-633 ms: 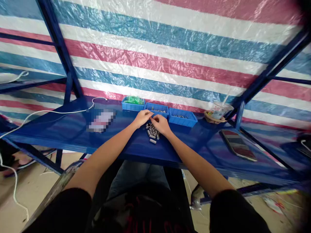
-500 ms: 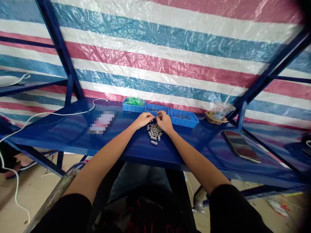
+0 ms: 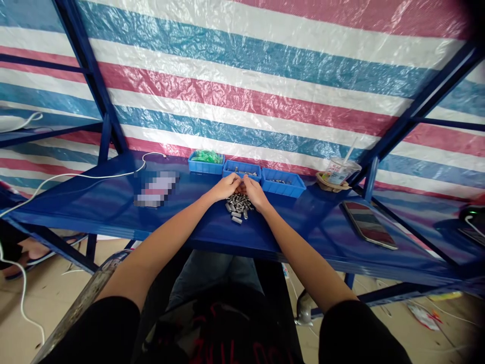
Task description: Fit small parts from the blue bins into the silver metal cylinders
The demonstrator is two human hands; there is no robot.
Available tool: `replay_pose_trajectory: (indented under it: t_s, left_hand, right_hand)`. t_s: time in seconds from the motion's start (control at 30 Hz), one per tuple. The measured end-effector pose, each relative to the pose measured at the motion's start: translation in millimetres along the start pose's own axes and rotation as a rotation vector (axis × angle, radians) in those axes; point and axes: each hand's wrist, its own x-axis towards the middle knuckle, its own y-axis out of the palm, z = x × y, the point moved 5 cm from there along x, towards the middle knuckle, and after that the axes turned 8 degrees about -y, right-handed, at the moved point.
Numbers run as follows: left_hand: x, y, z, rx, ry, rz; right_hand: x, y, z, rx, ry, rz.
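Note:
My left hand (image 3: 227,186) and my right hand (image 3: 252,191) meet fingertip to fingertip over a pile of small metal parts (image 3: 239,203) on the blue table (image 3: 204,230). Both have their fingers pinched together; whatever sits between them is too small to make out. Behind my hands stand three blue bins: the left bin (image 3: 205,168) has green plastic pieces, while the middle bin (image 3: 255,177) and the right bin (image 3: 284,189) contain small metal pieces. One loose metal cylinder (image 3: 236,220) lies at the pile's near edge.
A blurred-out flat object (image 3: 156,189) lies left, near a white cable (image 3: 91,177). To the right are a plastic cup (image 3: 338,171) in a holder and a dark phone (image 3: 369,225). Blue frame posts and a striped sheet rise behind. A person's foot shows at lower left.
My hands have come together, with the fingertips now meeting above the pile. The whole view has shifted slightly.

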Motion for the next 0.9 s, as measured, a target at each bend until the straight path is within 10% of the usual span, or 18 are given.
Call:
replay_pose_trajectory:
  t_s: [0.37, 0.9]
  left_hand:
    - [3, -5.5, 2, 0.046, -0.012, -0.054]
    - [-12, -13.9, -23, 0.276, 0.208, -0.135]
  right_hand:
    - [-4, -6, 28, -0.195, -0.178, -0.036]
    - [-2, -12, 24, -0.261, -0.075, -0.032]
